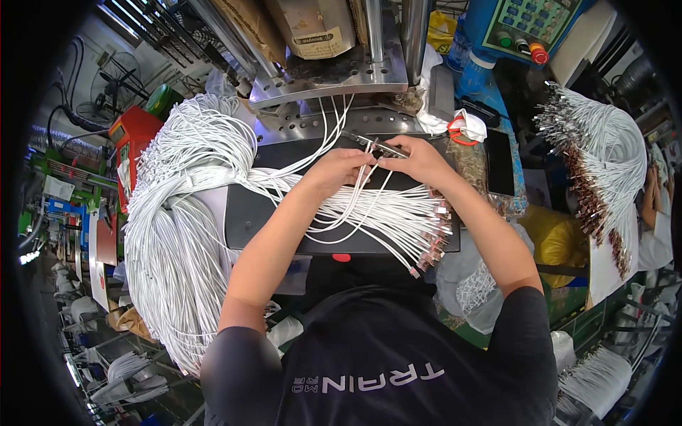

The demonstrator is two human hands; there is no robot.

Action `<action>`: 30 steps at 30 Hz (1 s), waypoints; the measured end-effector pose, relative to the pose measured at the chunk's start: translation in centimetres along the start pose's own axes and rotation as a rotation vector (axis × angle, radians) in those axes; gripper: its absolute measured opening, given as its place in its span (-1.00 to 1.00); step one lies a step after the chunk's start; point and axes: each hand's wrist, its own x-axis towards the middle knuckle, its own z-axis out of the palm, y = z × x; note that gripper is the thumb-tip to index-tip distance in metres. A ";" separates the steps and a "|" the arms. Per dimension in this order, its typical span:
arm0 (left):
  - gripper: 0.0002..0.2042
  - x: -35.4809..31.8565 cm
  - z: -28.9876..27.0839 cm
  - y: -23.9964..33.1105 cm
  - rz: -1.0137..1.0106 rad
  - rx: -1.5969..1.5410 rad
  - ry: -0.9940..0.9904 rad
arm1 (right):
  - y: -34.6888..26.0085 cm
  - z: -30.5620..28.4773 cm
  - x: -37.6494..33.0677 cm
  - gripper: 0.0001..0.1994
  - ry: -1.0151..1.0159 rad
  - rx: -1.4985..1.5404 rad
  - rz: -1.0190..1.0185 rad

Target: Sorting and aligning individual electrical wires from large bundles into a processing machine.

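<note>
Thin white cable ends with metal plugs [373,148] at tabletop centre, 12 o'clock of dark flat mat [245,213]. Left hand [339,170] fingers pinch cable; right hand [419,162] fingers grip plug. Judgement: keep plug square, feed singly. Fanned plug row [435,234] at 4 o'clock, coiled white bundle [177,213] at 9.

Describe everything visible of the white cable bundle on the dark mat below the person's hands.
The white cable bundle is a fan of thin, flexible-looking white leads lying flat on the dark mat. Their metal connector ends splay toward the right edge. Both the left hand and right hand pinch strands at its top.
</note>
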 end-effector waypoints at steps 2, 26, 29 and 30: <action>-0.77 -0.1 -0.6 -0.3 0.039 0.085 0.054 | 0.0 -0.2 -0.1 -0.44 0.089 -0.169 0.052; -0.80 -1.2 -1.3 -0.4 0.067 0.307 0.171 | -0.3 -0.7 -0.3 -0.59 0.039 -0.045 0.061; -0.80 -1.5 -1.2 -0.5 0.092 0.332 0.197 | -0.6 -0.6 -0.4 -0.52 0.004 -0.002 0.049; -0.80 -1.6 -1.1 -0.4 0.105 0.338 0.200 | -0.7 -0.6 -0.4 -0.49 -0.012 0.019 0.043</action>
